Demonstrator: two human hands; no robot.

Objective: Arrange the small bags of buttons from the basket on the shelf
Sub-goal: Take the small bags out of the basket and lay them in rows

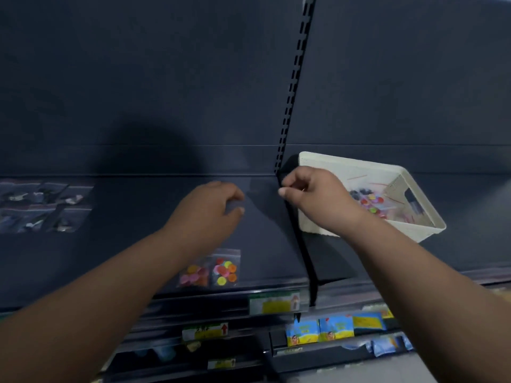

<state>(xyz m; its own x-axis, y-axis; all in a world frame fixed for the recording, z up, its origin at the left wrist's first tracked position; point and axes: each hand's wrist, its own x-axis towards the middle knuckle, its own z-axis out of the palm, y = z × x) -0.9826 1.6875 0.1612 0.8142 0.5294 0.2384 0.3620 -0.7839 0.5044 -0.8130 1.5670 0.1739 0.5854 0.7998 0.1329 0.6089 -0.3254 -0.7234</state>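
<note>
Two button bags (193, 273) (225, 269) are lying at shelf (124, 244) front edge, one basket (345, 162) farther right; left hand (210, 208), right hand (312, 194) are curling, grip unclear.

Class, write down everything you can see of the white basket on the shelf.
The basket is cream-white and rectangular, looks like woven-textured plastic, with a cut-out handle in its right end wall. It sits skewed on the dark shelf, right of the slotted upright. Small clear bags of coloured buttons lie inside. The right hand overlaps its left side; contact unclear.
</note>
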